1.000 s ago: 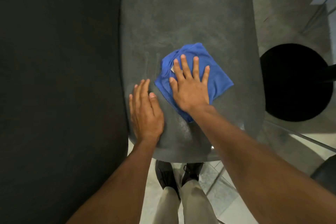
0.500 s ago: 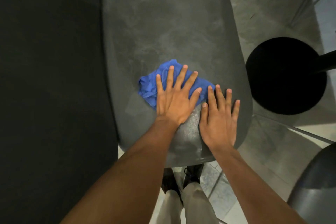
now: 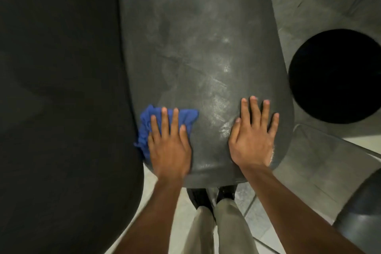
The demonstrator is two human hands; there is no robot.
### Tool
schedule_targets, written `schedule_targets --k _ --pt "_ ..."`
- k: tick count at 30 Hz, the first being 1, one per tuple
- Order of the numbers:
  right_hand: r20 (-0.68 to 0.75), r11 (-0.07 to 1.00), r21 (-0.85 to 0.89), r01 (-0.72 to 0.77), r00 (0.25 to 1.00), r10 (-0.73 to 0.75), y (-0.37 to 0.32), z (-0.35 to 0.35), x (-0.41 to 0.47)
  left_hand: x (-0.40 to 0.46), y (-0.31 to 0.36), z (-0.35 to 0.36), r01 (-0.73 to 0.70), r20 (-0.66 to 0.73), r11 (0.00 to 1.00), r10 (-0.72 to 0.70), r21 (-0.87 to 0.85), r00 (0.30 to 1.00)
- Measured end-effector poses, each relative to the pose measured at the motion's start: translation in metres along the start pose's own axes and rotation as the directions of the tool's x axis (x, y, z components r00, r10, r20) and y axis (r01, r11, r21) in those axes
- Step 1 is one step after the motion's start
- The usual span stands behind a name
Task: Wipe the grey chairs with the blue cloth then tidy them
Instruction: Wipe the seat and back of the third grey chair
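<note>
A grey chair (image 3: 195,47) fills the middle of the head view, its seat streaked with wipe marks. The blue cloth (image 3: 144,128) lies bunched at the seat's front left edge. My left hand (image 3: 170,146) presses flat on the cloth with straight fingers, covering much of it. My right hand (image 3: 252,142) rests flat on the bare seat near the front right corner, fingers spread and holding nothing.
A large black surface (image 3: 57,88) runs close along the chair's left side. A black round disc (image 3: 338,76) lies on the grey floor to the right. Part of another grey chair (image 3: 362,218) shows at the lower right. My shoes (image 3: 206,194) stand just under the seat's front edge.
The cloth passed from under my right hand to under my left hand, which slid it left to the seat's edge. My right hand moved to the bare right side.
</note>
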State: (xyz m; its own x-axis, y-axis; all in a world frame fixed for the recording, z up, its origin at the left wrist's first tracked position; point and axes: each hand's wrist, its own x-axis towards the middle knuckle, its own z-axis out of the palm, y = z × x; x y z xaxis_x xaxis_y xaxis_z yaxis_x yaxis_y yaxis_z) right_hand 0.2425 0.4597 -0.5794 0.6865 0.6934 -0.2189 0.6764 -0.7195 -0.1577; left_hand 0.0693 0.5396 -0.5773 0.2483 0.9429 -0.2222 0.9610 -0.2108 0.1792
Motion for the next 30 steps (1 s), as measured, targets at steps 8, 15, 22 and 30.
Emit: schedule_targets --k 8,15,22,30 --pt "0.018 1.0 0.011 -0.013 1.0 0.013 -0.002 -0.001 0.001 -0.005 0.006 -0.008 -0.024 0.134 0.998 0.016 0.06 0.991" --pt "-0.019 1.0 0.003 -0.003 1.0 0.003 0.0 0.004 0.0 0.029 0.07 0.013 -0.082 0.07 0.997 0.081 0.014 0.994" --pt "-0.004 1.0 0.023 -0.013 1.0 0.014 -0.002 0.002 0.001 -0.003 0.003 -0.012 0.043 0.172 0.999 -0.037 -0.031 0.984" --pt "-0.026 1.0 -0.016 0.013 1.0 -0.014 0.0 0.007 0.002 0.171 0.009 -0.017 0.176 0.006 0.976 -0.176 -0.126 0.984"
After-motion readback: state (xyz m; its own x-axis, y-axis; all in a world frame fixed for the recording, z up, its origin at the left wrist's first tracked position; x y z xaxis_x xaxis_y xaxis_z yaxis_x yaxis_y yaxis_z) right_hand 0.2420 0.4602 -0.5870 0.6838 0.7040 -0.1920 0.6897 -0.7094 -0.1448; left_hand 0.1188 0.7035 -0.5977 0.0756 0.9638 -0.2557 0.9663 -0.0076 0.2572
